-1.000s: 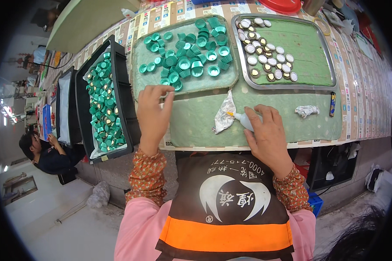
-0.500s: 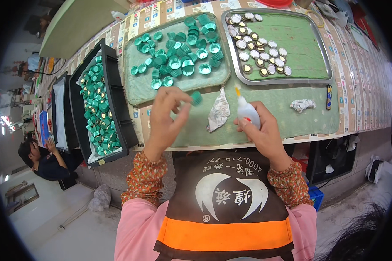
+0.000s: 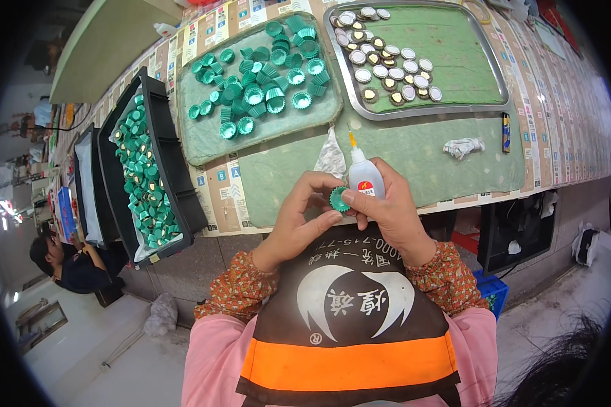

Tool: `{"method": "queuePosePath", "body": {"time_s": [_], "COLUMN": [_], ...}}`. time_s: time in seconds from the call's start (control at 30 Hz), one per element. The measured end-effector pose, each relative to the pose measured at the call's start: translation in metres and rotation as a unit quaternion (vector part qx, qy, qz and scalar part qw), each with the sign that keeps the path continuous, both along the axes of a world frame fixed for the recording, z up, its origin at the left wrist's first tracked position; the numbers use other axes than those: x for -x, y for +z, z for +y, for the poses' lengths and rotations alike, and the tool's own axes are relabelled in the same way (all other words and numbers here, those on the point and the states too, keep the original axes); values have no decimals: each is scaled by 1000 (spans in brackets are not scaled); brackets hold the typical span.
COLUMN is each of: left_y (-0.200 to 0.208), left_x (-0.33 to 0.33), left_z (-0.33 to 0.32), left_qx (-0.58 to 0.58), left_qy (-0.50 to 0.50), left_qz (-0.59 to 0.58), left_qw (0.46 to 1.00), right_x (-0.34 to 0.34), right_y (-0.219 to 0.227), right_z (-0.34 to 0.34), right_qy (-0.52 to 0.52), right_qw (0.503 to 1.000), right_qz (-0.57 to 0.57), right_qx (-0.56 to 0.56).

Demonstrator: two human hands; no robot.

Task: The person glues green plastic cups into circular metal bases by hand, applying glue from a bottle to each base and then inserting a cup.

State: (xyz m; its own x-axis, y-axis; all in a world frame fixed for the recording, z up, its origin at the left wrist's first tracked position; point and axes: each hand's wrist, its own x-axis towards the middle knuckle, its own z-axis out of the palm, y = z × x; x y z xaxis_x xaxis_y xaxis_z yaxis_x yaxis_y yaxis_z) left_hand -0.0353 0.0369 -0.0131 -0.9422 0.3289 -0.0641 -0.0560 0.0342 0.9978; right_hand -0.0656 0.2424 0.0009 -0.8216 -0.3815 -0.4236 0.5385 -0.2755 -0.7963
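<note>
Between my two hands, close to my apron, is a green fluted cup [image 3: 339, 199]. My left hand [image 3: 307, 209] has its fingers closed on the cup's left side. In my right hand [image 3: 394, 211] is a white squeeze bottle [image 3: 366, 178] with a yellow tip pointing up and away; the right thumb also touches the cup's edge. Just beyond the cup, partly behind my hands, lies a crumpled pale cloth [image 3: 330, 156]. Many loose green fluted cups [image 3: 255, 95] lie on the cloth-lined tray [image 3: 193, 139] at the far left. Round white-and-dark discs [image 3: 392, 68] are scattered on the right tray.
A metal-rimmed tray [image 3: 424, 110] with green lining stands far right. A black crate [image 3: 187, 186] of green cups with pale centres is at left. A wadded cloth [image 3: 463, 147] and a dark blue tube [image 3: 506, 132] lie at right. Another person [image 3: 75, 261] sits at far left.
My left hand has brought the green cup down and right, beside the bottle. My right hand has moved slightly left, and its thumb now meets the cup. The view has shifted a little.
</note>
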Motion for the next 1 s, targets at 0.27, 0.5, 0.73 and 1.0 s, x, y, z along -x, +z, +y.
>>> {"method": "queuePosePath", "body": {"time_s": [0.27,0.5,0.73,1.0], "left_y": [3,-5,-5,-15], "left_x": [-6,-12,-19,-18], "left_z": [3,-15,-10,-10], "left_qx": [-157,-281,-321,-319], "left_qy": [58,82,96,75], "left_qz": [-141,-214,-237,-187], "left_qw": [976,932,912,926], "right_x": [-6,-4,-18,-23], "right_y": [3,26,34,32], "right_z": [3,25,23,14], "right_qy": [-11,34,-7,-9], "right_qw": [993,912,837,783], "right_qz": [76,334,492,576], "right_qx": [-84,-236,-239,-237]}}
